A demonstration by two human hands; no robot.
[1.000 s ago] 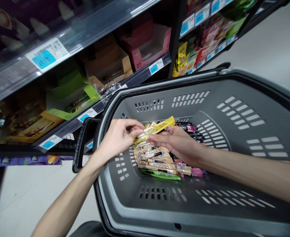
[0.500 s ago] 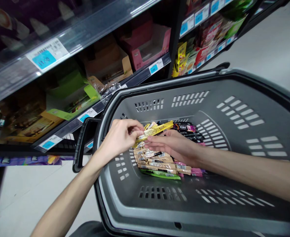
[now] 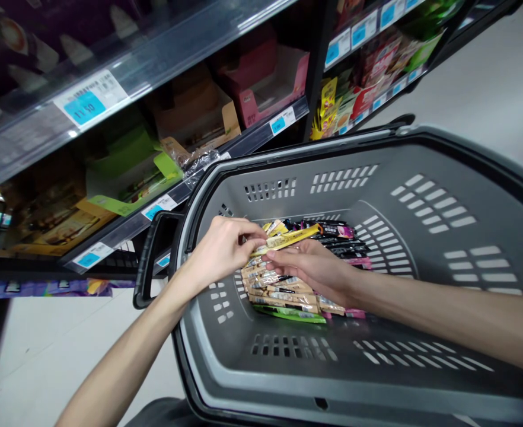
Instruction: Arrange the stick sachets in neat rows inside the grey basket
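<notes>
A slim yellow stick packet (image 3: 290, 238) lies slantwise above the pile in the basket. My left hand (image 3: 230, 246) pinches its near-left end between thumb and fingers. Just below the packet, my right hand (image 3: 315, 267) reaches in from the right, fingers bent and thumb close against them; what lies in its grasp is hidden. Beneath both hands, several beige stick packets (image 3: 283, 299) lie side by side. A green packet (image 3: 290, 314) borders them in front, black packets (image 3: 344, 246) lie behind to the right, and a few pink ends (image 3: 354, 313) show.
The grey shopping basket (image 3: 226, 376) has slotted walls and a black handle (image 3: 148, 261) at its left. Shelves with price tags (image 3: 91, 99) rise behind it, holding a green box (image 3: 128, 178), a brown box (image 3: 199, 121) and a pink box (image 3: 270, 89). Pale floor (image 3: 57, 350) shows at lower left.
My left hand has shifted slightly right, carrying the yellow packet a little right and down. My right hand's fingers are more bent than before. The basket stays about where it was.
</notes>
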